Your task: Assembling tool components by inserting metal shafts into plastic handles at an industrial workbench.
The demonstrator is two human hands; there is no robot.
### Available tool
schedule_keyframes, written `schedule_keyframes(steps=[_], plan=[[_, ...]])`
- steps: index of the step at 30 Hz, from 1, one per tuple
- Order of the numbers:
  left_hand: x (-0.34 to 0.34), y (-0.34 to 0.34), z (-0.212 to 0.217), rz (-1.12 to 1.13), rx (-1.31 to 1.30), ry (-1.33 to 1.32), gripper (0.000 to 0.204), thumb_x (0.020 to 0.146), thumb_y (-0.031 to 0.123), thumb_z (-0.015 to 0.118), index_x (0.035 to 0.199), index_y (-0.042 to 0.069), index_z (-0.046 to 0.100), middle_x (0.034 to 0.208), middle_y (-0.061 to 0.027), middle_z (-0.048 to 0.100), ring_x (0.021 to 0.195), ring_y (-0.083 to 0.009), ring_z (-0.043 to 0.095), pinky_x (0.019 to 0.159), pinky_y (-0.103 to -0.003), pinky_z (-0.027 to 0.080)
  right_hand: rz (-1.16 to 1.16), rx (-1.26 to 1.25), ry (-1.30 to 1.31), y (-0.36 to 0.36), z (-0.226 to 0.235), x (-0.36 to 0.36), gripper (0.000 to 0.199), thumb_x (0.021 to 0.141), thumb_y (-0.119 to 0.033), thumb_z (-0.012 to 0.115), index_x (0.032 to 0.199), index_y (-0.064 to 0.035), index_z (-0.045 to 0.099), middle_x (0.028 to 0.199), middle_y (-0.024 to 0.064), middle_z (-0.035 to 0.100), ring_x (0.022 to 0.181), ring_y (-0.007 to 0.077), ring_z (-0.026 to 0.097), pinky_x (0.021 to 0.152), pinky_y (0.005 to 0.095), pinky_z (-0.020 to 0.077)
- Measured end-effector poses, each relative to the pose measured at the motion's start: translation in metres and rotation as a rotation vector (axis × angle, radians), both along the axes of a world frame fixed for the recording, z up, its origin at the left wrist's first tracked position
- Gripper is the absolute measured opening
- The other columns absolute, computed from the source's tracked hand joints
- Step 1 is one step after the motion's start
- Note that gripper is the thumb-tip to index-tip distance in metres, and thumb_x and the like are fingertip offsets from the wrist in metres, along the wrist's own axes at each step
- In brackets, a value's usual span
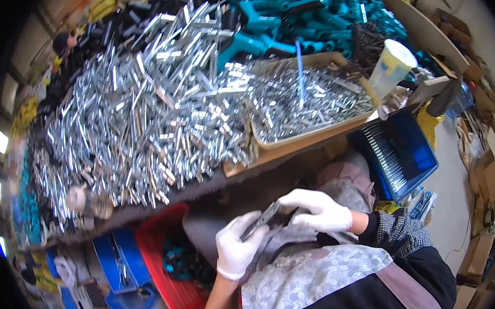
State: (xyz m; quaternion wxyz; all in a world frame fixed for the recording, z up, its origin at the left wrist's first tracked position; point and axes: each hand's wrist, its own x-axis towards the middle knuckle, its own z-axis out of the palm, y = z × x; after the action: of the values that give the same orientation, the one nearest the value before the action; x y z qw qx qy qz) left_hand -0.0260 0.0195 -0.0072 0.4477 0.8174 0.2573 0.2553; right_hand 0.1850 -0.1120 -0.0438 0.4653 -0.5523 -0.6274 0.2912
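Both hands wear white gloves and are raised over my lap, close together. My left hand (pixel 240 243) is closed, with its fingertips around a slim grey piece (pixel 270 212) that looks like metal. The far end of that piece meets the fingers of my right hand (pixel 317 210), which are bent and closed around it. Its exact kind is hard to make out, since the gloves cover part of it. Below the hands lies a grey patterned apron (pixel 309 277). The table with a large heap of shiny metal strips (pixel 134 117) lies just beyond them.
A shallow tray (pixel 316 134) of small metal parts sits at the table's front edge, beside a paper cup (pixel 392 67). Teal plastic handles (pixel 300 11) are piled behind. A red basket (pixel 177 293) and blue bins (pixel 119 263) stand left; another blue bin (pixel 415 147) holds aligned metal pieces on the right.
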Motion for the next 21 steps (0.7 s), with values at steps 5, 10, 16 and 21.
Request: schedule_keyframes(steps=[5,10,16,21], plan=[[-0.003,0.004,-0.005,0.034,-0.094,0.003,0.028,0.077,0.006,0.077,0.102,-0.004,0.071,0.090,-0.0180,0.071,0.080,-0.0259,0.071,0.074,-0.033,0.054,0.079,-0.017,0.063,0.008,0.018,0.009,0.044,0.091,-0.020,0.064,0.132,-0.0044,0.058,0.113,0.0139,0.064,0.104,0.0292,0.064,0.091,0.0384,0.0517],[0.000,0.010,0.001,-0.009,0.049,0.042,0.027,0.077,0.007,0.078,0.101,-0.003,0.072,0.088,-0.0176,0.071,0.077,-0.0275,0.070,0.072,-0.033,0.054,-0.177,0.201,-0.325,0.040,0.074,0.077,0.018,0.086,-0.009,0.070,0.103,-0.0048,0.069,0.094,0.0113,0.069,0.087,0.0310,0.068,0.080,0.0384,0.0546],[0.000,0.017,-0.007,-0.121,0.177,0.241,0.026,0.078,0.018,0.078,0.101,0.005,0.074,0.087,-0.0144,0.071,0.076,-0.0301,0.070,0.070,-0.036,0.055,-0.871,-0.062,-1.022,0.122,0.099,0.238,0.022,0.082,-0.013,0.067,0.103,-0.0091,0.070,0.099,0.0154,0.064,0.093,0.0359,0.065,0.082,0.0439,0.0526],[0.003,0.016,-0.018,-0.193,0.195,0.392,0.026,0.079,0.025,0.076,0.099,0.008,0.074,0.092,-0.0144,0.072,0.081,-0.0325,0.070,0.074,-0.038,0.056,-0.859,-0.303,-1.293,0.167,0.081,0.280,0.020,0.083,-0.010,0.063,0.102,-0.0081,0.070,0.104,0.0190,0.066,0.096,0.0349,0.069,0.080,0.0445,0.0570]])
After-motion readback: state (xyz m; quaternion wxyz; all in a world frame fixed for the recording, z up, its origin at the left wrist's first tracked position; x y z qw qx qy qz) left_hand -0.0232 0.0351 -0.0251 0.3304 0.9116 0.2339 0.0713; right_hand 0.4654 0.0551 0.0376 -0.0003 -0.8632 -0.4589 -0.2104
